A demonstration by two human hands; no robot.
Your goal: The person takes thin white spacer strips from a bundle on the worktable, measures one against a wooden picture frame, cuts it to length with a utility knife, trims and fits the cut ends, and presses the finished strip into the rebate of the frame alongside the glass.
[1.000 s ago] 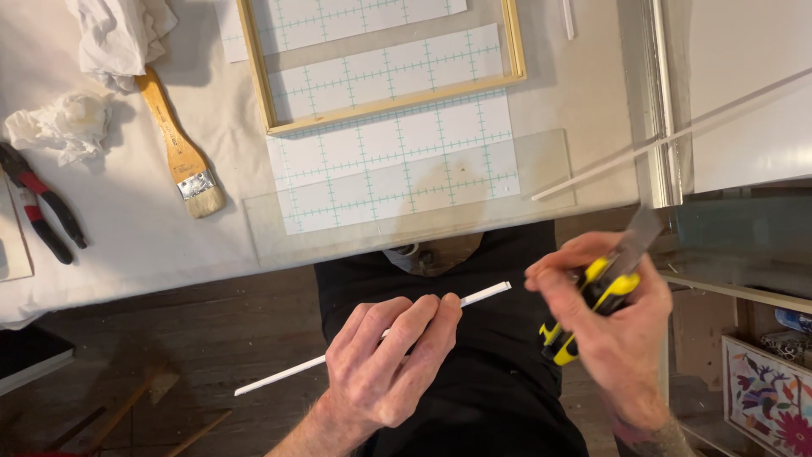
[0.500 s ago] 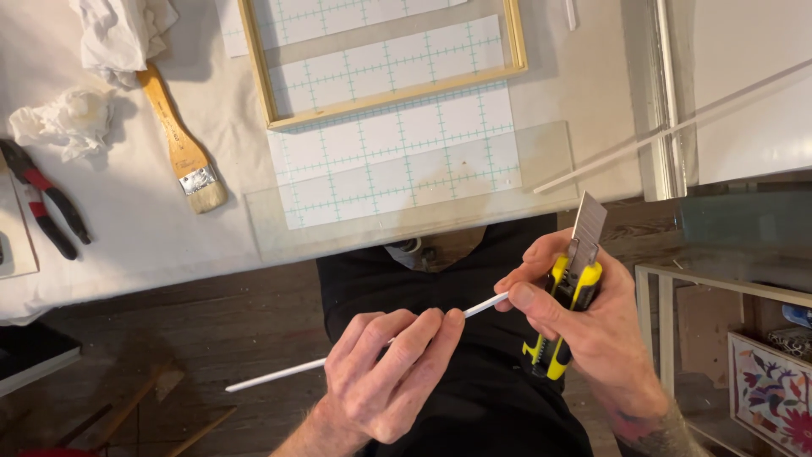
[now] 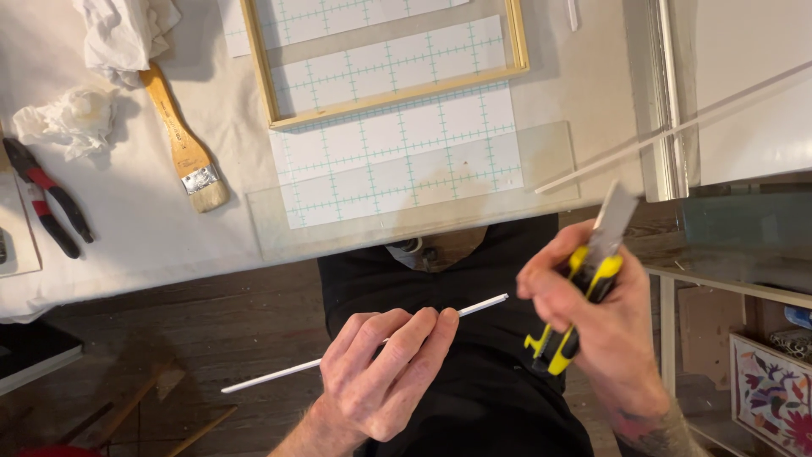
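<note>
Our left hand, lower centre of frame, pinches a thin white rod between thumb and extended fingers; the rod runs diagonally from lower left to a free tip at centre, over our dark-clothed lap. Our right hand, right of centre, is closed in a fist grip round a yellow-and-black utility knife, with its grey blade extended and pointing to upper right, away from the body. The blade is clear of the rod and the tip sits just beside the right knuckles.

To do the cut well, in our judgement: bring the blade near the tip, keep the left fingers back of the cut line, stroke away from the lap, and make light passes. The rod looks flexible, so support it close to the blade.

Pose: left palm down, wrist straight, fingers along the rod. Right wrist cocked, thumb up near the blade slider.

Outward: a clear glass sheet overhangs the edge of the white table, lying over gridded white paper. A light wooden frame sits above it. A wooden-handled paintbrush is at upper left, red-handled pliers at far left, and crumpled white tissue beside them.
</note>
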